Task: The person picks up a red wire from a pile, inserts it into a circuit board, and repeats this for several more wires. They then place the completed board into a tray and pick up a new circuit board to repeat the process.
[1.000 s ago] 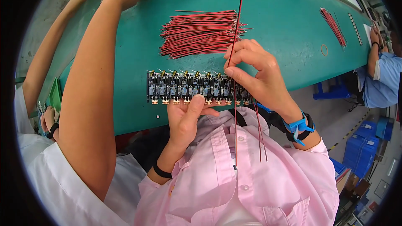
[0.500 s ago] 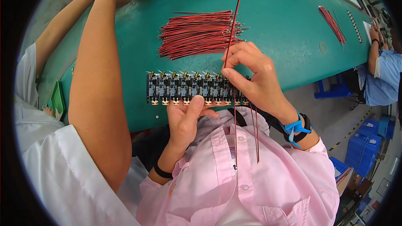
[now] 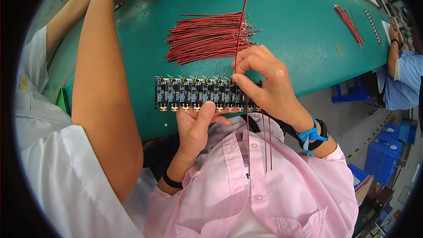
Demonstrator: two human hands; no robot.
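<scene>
A long black circuit board strip [image 3: 191, 91] with repeated modules lies across my left hand [image 3: 195, 128]. The thumb presses on its lower edge and the fingers are behind it. My right hand [image 3: 266, 77] pinches a thin red-and-black wire [image 3: 242, 22] between thumb and fingers, near the right part of the board. The wire rises steeply over the bench, and its lower end is hidden by the hand. More thin wires [image 3: 270, 145] hang below the board's right end, in front of my pink shirt. Brass-coloured round parts line the board's lower edge.
A large pile of red-and-black wires [image 3: 207, 37] lies on the green bench [image 3: 299, 31] beyond the board. Farther right are a smaller wire bundle [image 3: 349, 24] and a rubber band [image 3: 339, 50]. A co-worker's arm [image 3: 103, 75] reaches across the left side. Another person [image 3: 403, 77] sits far right.
The pinched wire and my right fingertips have shifted slightly left. One hanging wire has swung a little left. The co-worker's arm at left has moved slightly. My left hand stays on the board.
</scene>
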